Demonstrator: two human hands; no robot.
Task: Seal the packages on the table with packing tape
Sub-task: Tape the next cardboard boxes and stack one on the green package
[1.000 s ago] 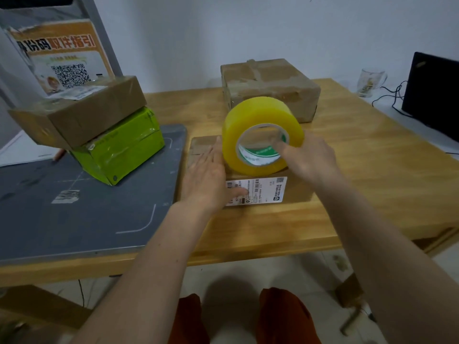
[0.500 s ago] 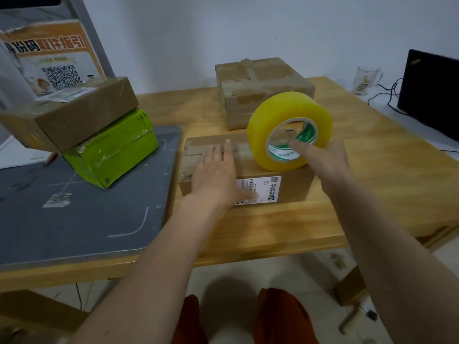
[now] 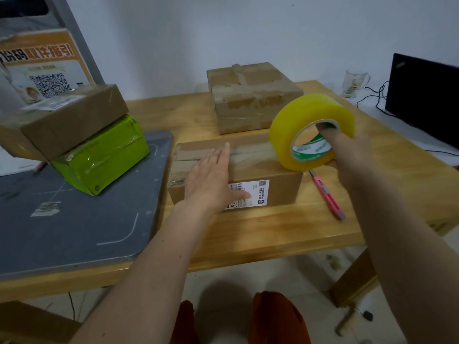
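A flat brown cardboard box [image 3: 280, 187] with a white shipping label lies on the wooden table [image 3: 248, 234] in front of me. My left hand [image 3: 213, 180] presses flat on the box's top, fingers straight, thumb over the label. My right hand [image 3: 352, 155] grips a big yellow roll of packing tape [image 3: 298, 120], fingers hooked through its core. The roll stands on edge at the box's right end. A strip of tape runs along the box's top seam from the roll towards my left hand.
A taped brown box [image 3: 250, 100] sits behind. At left, a brown box [image 3: 72, 120] lies stacked on a green package [image 3: 104, 155], over a grey mat [image 3: 74, 219]. A pink utility knife [image 3: 327, 194] lies right of the front box. A glass mug [image 3: 354, 81] and black monitor [image 3: 427, 95] stand far right.
My right hand has drawn the tape roll rightwards along the box's top to its right end. The pink knife is now uncovered. My left hand stays pressed on the box.
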